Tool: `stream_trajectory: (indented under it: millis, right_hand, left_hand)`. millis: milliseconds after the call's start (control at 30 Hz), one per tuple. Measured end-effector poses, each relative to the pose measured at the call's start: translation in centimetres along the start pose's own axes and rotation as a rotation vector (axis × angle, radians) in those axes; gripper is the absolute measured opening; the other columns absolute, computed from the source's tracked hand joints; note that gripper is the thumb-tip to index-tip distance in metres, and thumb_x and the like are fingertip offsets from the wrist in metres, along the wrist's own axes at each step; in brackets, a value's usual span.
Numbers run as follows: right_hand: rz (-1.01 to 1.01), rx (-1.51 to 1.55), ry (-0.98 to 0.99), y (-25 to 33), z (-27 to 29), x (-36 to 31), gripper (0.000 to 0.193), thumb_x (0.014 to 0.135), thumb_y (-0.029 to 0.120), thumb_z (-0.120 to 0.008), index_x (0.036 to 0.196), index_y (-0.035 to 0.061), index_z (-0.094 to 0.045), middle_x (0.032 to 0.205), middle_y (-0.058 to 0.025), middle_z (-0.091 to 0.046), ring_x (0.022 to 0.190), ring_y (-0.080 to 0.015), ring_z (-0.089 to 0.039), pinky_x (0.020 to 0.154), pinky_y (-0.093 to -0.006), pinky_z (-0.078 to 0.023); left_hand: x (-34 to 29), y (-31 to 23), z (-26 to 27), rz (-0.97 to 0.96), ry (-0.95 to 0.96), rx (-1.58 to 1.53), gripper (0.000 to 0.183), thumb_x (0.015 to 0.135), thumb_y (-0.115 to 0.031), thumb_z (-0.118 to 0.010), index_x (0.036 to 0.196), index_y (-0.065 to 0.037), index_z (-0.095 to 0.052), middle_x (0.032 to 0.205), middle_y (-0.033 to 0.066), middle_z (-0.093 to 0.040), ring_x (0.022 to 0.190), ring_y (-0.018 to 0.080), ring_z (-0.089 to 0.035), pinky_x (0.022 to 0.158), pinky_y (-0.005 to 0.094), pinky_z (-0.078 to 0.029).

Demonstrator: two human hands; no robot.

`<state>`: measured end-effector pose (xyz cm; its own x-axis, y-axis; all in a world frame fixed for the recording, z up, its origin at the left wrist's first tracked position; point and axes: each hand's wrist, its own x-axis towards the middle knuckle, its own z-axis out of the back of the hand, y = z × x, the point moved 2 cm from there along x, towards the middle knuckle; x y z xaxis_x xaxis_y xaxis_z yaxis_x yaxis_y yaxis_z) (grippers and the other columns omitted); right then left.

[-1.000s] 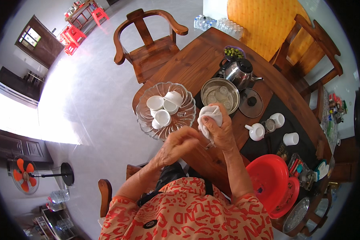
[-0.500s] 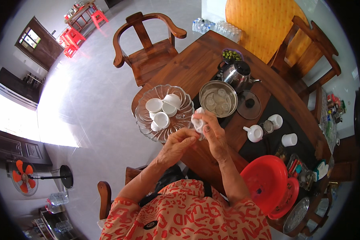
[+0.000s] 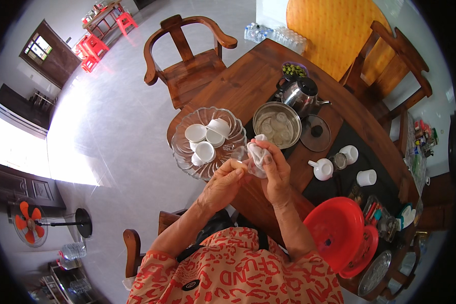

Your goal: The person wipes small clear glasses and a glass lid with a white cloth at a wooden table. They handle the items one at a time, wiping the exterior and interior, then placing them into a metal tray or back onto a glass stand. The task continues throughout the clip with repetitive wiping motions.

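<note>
My right hand [image 3: 275, 175] is closed round a bunched white cloth [image 3: 258, 154]. Close beside it, my left hand [image 3: 225, 186] is closed too, with thumb and forefinger pinched against something small at the cloth's lower edge that I cannot make out. Both hands are over the table's near edge, in front of a ribbed clear glass bowl [image 3: 181, 161] holding several white cups [image 3: 204, 151]. Just beyond the cloth, a steel pot [image 3: 261, 112] contains water and several small clear cups [image 3: 279, 126].
Right of the pot lie a glass lid [image 3: 316, 144] and a steel kettle [image 3: 300, 96]. A white teapot [image 3: 323, 169], a glass jar [image 3: 340, 160] and white cups [image 3: 366, 177] stand on a black mat. A red basin [image 3: 334, 228] sits near my right arm. A wooden chair [image 3: 193, 68] stands beyond the bowl.
The white cloth and my right hand have shifted slightly right and the cloth is more bunched up. My left hand's fingers have turned a little and stay close to it.
</note>
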<state>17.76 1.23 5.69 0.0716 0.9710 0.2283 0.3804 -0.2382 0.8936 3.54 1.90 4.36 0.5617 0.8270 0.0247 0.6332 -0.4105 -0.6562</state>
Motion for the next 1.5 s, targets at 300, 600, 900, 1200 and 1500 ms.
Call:
stream_trajectory:
  millis: [300,600,900,1200,1500]
  right_hand:
    - [0.546,-0.825,-0.007,0.2,-1.6,-1.0,0.021,0.092,0.009,-0.054,0.112,0.0052,-0.06,0.125,-0.0175,-0.051,0.118,-0.031,-0.048,0.1,-0.0394,-0.039]
    - [0.21,-0.602,-0.025,0.7,0.3,0.3,0.022,0.092,0.007,-0.056,0.114,0.0055,-0.057,0.11,-0.0114,-0.058,0.091,-0.0168,-0.06,0.079,-0.0265,-0.049]
    - [0.381,-0.766,0.198,3.3,-1.1,1.1,0.019,0.081,0.003,-0.064,0.1,0.0057,-0.064,0.104,-0.011,-0.061,0.101,-0.0269,-0.057,0.089,-0.0362,-0.044]
    - [-0.111,0.042,-0.055,0.0,0.9,0.7,0.032,0.101,0.024,-0.04,0.124,0.0044,-0.05,0.121,-0.0091,-0.055,0.1,-0.0144,-0.055,0.09,-0.0284,-0.043]
    - [0.404,-0.77,-0.096,-1.7,-1.8,-1.2,0.038,0.091,0.004,-0.055,0.129,0.007,-0.055,0.138,-0.0219,-0.036,0.126,-0.0385,-0.04,0.104,-0.0437,-0.034]
  left_hand:
    - [0.9,1.0,0.2,0.104,-0.173,-0.306,0.024,0.095,-0.021,-0.057,0.115,-0.009,-0.052,0.115,0.0031,-0.058,0.109,0.0157,-0.054,0.097,0.0351,-0.044]
    - [0.3,1.7,1.0,0.119,-0.158,-0.224,0.01,0.094,-0.017,-0.058,0.103,-0.013,-0.057,0.108,-0.0016,-0.06,0.102,0.0129,-0.055,0.092,0.0319,-0.043]
    - [-0.1,0.8,-0.2,0.138,-0.154,0.099,0.017,0.095,-0.016,-0.057,0.109,-0.007,-0.057,0.112,0.0039,-0.06,0.106,0.0116,-0.055,0.095,0.0301,-0.044]
    - [0.6,1.9,0.8,0.115,-0.065,-0.184,0.023,0.094,-0.025,-0.059,0.11,-0.01,-0.057,0.117,0.0006,-0.059,0.104,0.0117,-0.051,0.086,0.0269,-0.039]
    - [1.7,1.7,-0.4,0.116,-0.205,-0.427,0.044,0.1,-0.033,-0.042,0.137,-0.008,-0.041,0.138,0.0084,-0.046,0.126,0.022,-0.045,0.11,0.0397,-0.032]
